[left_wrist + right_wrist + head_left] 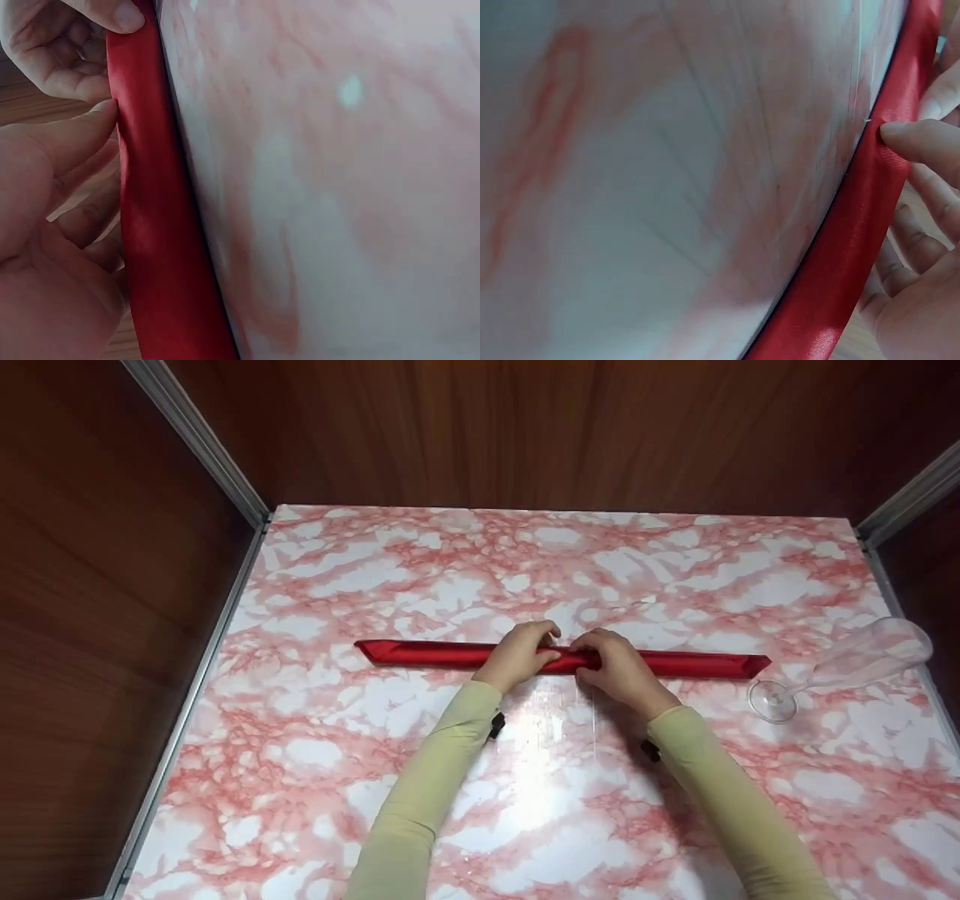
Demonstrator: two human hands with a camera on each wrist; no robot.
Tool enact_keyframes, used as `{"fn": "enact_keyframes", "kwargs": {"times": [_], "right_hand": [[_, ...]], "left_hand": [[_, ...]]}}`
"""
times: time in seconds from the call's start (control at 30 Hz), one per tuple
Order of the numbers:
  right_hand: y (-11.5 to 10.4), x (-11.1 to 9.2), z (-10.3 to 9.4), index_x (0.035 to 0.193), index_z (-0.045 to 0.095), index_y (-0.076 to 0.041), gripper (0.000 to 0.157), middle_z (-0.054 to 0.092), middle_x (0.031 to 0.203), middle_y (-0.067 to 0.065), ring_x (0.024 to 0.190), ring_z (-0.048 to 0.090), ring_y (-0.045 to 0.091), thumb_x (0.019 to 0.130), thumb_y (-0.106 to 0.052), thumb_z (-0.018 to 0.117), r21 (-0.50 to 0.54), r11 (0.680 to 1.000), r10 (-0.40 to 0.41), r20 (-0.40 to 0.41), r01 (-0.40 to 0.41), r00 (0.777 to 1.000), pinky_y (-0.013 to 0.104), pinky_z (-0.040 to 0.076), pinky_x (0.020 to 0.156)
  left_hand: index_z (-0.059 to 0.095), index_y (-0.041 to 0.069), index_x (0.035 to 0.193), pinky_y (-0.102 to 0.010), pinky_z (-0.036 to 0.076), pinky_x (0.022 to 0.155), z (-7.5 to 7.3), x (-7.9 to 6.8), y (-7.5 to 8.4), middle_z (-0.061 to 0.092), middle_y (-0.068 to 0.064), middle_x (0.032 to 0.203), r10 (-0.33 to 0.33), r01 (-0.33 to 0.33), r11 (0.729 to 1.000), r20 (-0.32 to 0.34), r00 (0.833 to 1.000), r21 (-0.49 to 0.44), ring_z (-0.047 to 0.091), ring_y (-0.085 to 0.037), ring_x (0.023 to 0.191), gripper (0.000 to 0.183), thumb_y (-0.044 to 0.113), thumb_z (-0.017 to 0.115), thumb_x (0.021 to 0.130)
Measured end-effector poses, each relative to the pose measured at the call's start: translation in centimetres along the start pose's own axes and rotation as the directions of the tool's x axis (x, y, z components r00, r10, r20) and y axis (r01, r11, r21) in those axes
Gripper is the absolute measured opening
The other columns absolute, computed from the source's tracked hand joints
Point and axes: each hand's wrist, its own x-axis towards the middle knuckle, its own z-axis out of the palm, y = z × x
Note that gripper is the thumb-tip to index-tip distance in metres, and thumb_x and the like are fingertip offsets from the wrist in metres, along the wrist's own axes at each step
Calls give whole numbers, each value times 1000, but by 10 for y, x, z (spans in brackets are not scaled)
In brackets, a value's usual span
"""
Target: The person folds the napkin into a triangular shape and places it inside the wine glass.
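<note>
A shiny red satin cloth point(427, 653), folded into a long flat strip with slanted ends, lies crosswise on the table. My left hand point(516, 655) holds it just left of its middle, with the thumb on the near edge and the fingers curled at the far side. Close beside it, my right hand point(616, 666) pinches the strip right of the middle. In the right wrist view, the right thumb point(922, 142) presses into the satin point(862, 232), and the other fingers are behind the strip. The left wrist view shows the left thumb point(82, 135) at the cloth's edge.
A clear stemmed glass point(874, 654) is at the right, its round foot point(774, 702) close to the cloth's right end. The table point(525, 562) has a red and white marbled top. Brown wood panels point(525, 435) in metal frames border it at the back and sides.
</note>
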Motion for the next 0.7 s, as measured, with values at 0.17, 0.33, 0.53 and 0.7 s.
{"fn": "enact_keyframes", "kwargs": {"times": [0.17, 0.33, 0.53, 0.7], "right_hand": [[2, -1, 1, 104, 67, -3, 30, 61, 100, 9, 96, 55, 25, 75, 2, 75, 14, 1000, -8, -16, 8, 1000, 38, 42, 88], [3, -2, 1, 104, 67, -2, 31, 59, 101, 9, 95, 54, 24, 74, 2, 75, 38, 999, -6, -36, 7, 999, 38, 43, 86], [3, -3, 1, 106, 66, -3, 33, 57, 105, 10, 98, 54, 25, 75, 2, 76, 49, 999, -4, -51, 7, 999, 39, 43, 88], [5, -4, 0, 104, 66, -4, 31, 60, 104, 10, 98, 53, 27, 75, -1, 76, 31, 999, 16, -48, -14, 999, 41, 40, 88]], "left_hand": [[62, 6, 116, -22, 44, 86, 3, 3, 2, 67, -4, 101, 0, 0, 1000, 9, 1000, 8, 62, -12, 94, 30, 15, 69, 89], [62, 5, 115, -22, 45, 83, 3, 4, 4, 68, -5, 99, -5, 5, 1000, 10, 1000, -21, 62, -12, 92, 29, 13, 70, 88], [63, 5, 113, -20, 46, 81, 4, 4, 4, 68, -4, 97, -10, 11, 999, 14, 1000, -37, 63, -11, 90, 26, 12, 69, 89], [63, 4, 113, -20, 46, 80, 4, 5, 5, 68, -4, 96, -10, 10, 999, 19, 1000, -40, 63, -12, 89, 26, 11, 69, 89]]}}
